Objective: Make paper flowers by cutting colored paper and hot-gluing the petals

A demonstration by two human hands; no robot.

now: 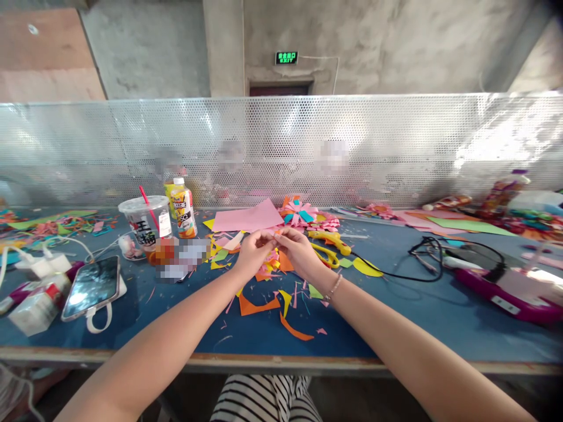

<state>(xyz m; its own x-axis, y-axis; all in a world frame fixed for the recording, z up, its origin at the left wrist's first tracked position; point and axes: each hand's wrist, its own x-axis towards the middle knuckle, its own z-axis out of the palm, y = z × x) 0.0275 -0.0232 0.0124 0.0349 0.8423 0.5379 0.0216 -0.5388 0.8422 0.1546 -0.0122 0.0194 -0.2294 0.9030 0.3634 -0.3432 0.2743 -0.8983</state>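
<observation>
Paper, a small pink-and-orange piece (275,235), sits pinched between our two hands above the middle of the table. Around us the room is bare grey concrete, with a green exit sign (286,57) glowing over a dark doorway on the far wall. Across the back of the work surface runs a long perforated metal screen (396,146), shiny and bright with glare on its right side. We work on a blue table (440,316) with a worn pale front edge, littered with orange, yellow and pink paper scraps (272,305). On the right lies a purple tool (505,290) with a black cable (422,258) looping toward the centre. A large pink sheet (248,220) lies behind our hands, beside a pile of folded paper flowers (303,214). At left stand a clear plastic cup (145,225) with a red straw and an orange juice bottle (182,208), and nearer us a phone (92,287) leans on a white stand. Yellow scissors (328,243) rest just right of our hands. Our left hand (253,255) and right hand (301,252) meet fingertip to fingertip, fingers closed on the paper.
</observation>
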